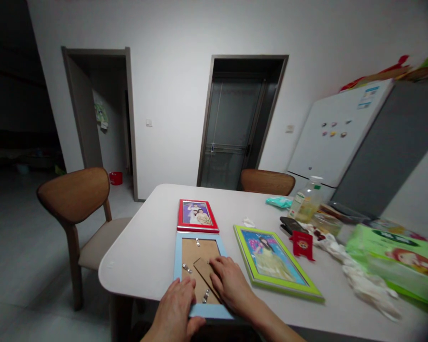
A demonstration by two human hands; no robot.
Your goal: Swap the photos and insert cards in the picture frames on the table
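Observation:
A light blue picture frame [178, 259] lies face down at the table's near edge, its brown backing board [194, 249] and several metal clips facing up. My left hand [176, 304] rests on its lower left side, fingers stretched over the border and board, thumb at the near edge. On the right half of the board lies my right hand [230, 282], fingers bent onto the surface beside the stand's cut-out outline; whether they pinch anything is hidden. Touching the far end is a red picture frame [180, 216], photo up. Right of my right hand lies a green picture frame [285, 285], photo up.
On the white table [139, 247] at right are a bottle [305, 199], a red card-like item [302, 244], crumpled tissues [364, 280] and a green tissue pack [399, 259]. Wooden chairs stand left [74, 194] and behind [267, 180]; a fridge [331, 133] is back right.

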